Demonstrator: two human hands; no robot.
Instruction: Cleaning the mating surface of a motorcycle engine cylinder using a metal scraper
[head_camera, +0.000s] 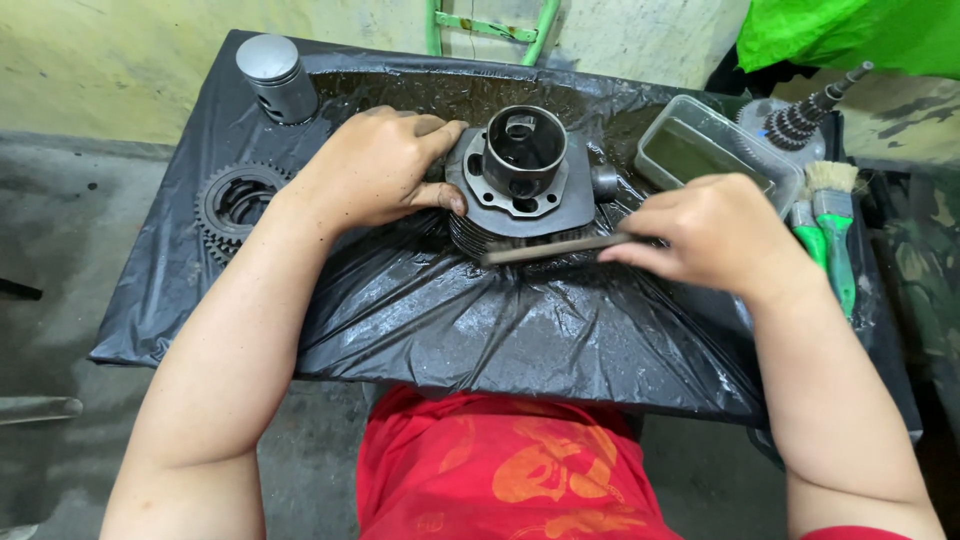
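Engine cylinder (522, 180), dark and finned, sits on a table covered in wet black plastic sheet (450, 310), its bore facing up. It lies between the two hands, just ahead of the person's red shirt (500, 470).

Left hand (375, 165) is closed on the cylinder's left edge, thumb pressed on the flange, steadying it. Right hand (715, 230) is pinched narrow around the handle of a flat brush (555, 247), whose bristles touch the fins on the near side of the cylinder, just below the left thumb.

Judging by this, the scrubbing of the fins is the step in hand; the next stroke likely calls for a firm hold from the left while the brush draws along the fins.

Beyond the left hand stands a piston (277, 75); left of it lies a gear cluster (235, 205). Past the right hand are a clear plastic tub (700, 150), a geared shaft (800, 120) and green-handled paintbrushes (832, 225).
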